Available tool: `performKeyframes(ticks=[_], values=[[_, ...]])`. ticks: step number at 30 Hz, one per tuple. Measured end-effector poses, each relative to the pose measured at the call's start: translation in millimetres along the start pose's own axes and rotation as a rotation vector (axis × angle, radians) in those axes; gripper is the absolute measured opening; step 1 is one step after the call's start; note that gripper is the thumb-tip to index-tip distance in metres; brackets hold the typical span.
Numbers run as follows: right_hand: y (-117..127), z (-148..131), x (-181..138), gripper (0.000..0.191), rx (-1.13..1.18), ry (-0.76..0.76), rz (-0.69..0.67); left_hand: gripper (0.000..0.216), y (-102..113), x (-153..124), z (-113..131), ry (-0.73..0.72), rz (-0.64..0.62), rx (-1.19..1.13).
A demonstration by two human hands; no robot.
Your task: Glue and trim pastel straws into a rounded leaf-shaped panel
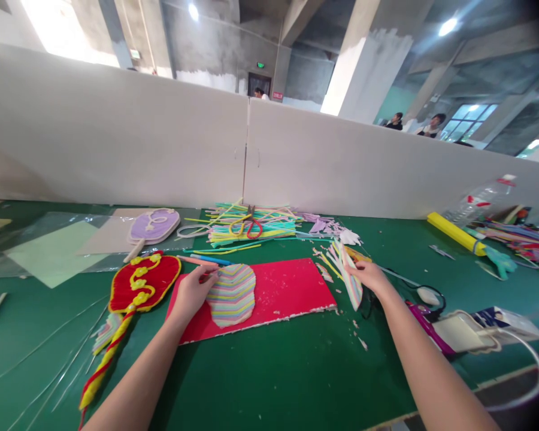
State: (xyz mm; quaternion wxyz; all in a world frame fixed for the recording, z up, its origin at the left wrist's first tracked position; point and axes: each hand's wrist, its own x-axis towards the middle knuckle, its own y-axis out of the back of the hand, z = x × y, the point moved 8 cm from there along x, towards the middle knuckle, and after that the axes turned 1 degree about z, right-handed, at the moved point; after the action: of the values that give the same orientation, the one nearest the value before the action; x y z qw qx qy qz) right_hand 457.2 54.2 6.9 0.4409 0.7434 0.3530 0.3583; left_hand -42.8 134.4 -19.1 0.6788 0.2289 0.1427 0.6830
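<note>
A rounded panel of pastel zigzag stripes (232,296), apparently pipe cleaners, lies on a red foam board (291,287). At its upper left edge my left hand (196,292) is closed, thumb and fingertips pinching the rim. To the right of the board my right hand (369,275) grips a striped offcut (353,286) with a pointed lower end, held just above the green table. Loose yellow and pink scraps (330,263) lie beside it. On the left rests a finished-looking red fan (146,281) with yellow flowers and a twisted handle.
Behind the board lies a pile of pastel pipe cleaners (224,230) with scissors (247,224) on top. A purple fan (155,226) lies at back left. At right are a glue gun (362,256), a white tray (462,332), a plastic bottle (485,200) and a yellow bundle (456,233).
</note>
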Motion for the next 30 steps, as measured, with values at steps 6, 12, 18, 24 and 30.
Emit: performKeyframes(ticks=[6, 12, 18, 24, 30], values=[[22, -11, -7, 0.030, -0.023, -0.025, 0.023, 0.036, 1, 0, 1, -0.008, 0.013, 0.001], [36, -16, -19, 0.033, -0.030, -0.083, 0.190, 0.035, 1, 1, 0, -0.021, 0.013, 0.003], [42, -24, -25, 0.037, 0.224, -0.045, 0.337, 0.033, -1, 1, -3, -0.013, -0.002, 0.007], [42, -21, -15, 0.051, 0.708, -0.163, 0.473, 0.030, 17, -17, 40, -0.330, 0.228, 0.099], [28, -76, -7, 0.054, 1.189, -0.205, 0.280, 0.026, -15, -28, 106, -0.424, 0.053, -0.070]])
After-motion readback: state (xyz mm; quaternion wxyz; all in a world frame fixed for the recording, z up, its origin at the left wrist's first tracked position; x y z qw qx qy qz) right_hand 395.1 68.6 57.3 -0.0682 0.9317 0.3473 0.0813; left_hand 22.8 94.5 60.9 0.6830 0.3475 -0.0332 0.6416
